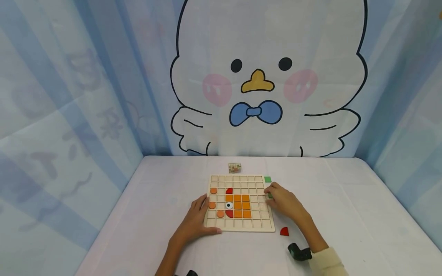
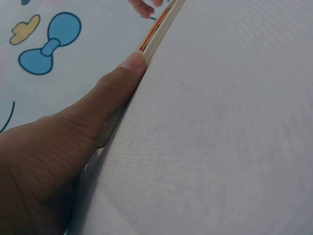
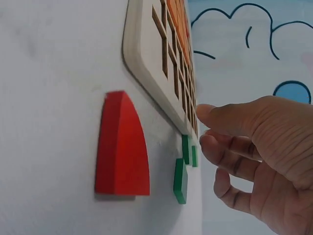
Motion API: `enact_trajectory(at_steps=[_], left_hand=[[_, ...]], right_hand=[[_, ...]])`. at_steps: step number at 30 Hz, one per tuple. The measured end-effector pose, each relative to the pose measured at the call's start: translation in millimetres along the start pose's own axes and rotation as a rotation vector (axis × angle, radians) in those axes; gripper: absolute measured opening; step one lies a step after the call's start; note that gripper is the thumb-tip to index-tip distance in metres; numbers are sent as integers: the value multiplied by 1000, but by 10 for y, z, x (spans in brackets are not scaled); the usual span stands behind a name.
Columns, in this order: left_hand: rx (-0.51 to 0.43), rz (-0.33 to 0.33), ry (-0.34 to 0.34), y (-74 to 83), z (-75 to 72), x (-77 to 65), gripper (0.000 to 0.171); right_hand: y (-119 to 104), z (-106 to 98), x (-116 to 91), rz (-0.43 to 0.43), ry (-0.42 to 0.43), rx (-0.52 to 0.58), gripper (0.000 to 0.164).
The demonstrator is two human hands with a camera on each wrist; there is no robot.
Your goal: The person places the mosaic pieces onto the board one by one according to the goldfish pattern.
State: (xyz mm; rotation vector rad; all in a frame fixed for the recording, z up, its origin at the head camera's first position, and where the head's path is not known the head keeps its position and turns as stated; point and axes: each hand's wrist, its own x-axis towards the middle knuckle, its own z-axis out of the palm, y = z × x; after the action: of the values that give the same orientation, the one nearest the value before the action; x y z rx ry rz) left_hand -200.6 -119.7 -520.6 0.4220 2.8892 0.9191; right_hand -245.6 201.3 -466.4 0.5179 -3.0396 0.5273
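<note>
A wooden grid board (image 1: 262, 224) lies on the table. My left hand (image 1: 196, 221) rests at its near left corner, fingers along the left edge and thumb along the front edge. In the left wrist view the thumb (image 2: 115, 85) presses that edge. My right hand (image 1: 284, 201) is at the board's right edge, fingers loosely bent, nothing visible between thumb and index in the right wrist view. Green pieces (image 3: 181, 181) lie on the table beside it, partly hidden in the head view. Orange squares (image 1: 246, 206), red quarter-circles (image 1: 229, 214), orange discs (image 1: 220, 214) and an eye disc (image 1: 229, 205) sit on the board.
A loose red quarter-circle (image 1: 284, 231) lies on the table off the board's near right corner. A small patterned card (image 1: 235, 168) is behind the board. Black wrist gear (image 1: 299, 252) is at the right wrist. A printed curtain (image 1: 155, 76) surrounds the table.
</note>
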Motion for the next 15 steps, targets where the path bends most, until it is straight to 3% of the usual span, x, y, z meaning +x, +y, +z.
enact_trajectory(at_steps=[7, 15], left_hand=[[10, 0, -3, 0, -7, 3, 123], [3, 0, -1, 10, 1, -3, 123]], right_hand=[[184, 28, 59, 8, -6, -13, 37], [226, 57, 87, -2, 7, -28, 35]])
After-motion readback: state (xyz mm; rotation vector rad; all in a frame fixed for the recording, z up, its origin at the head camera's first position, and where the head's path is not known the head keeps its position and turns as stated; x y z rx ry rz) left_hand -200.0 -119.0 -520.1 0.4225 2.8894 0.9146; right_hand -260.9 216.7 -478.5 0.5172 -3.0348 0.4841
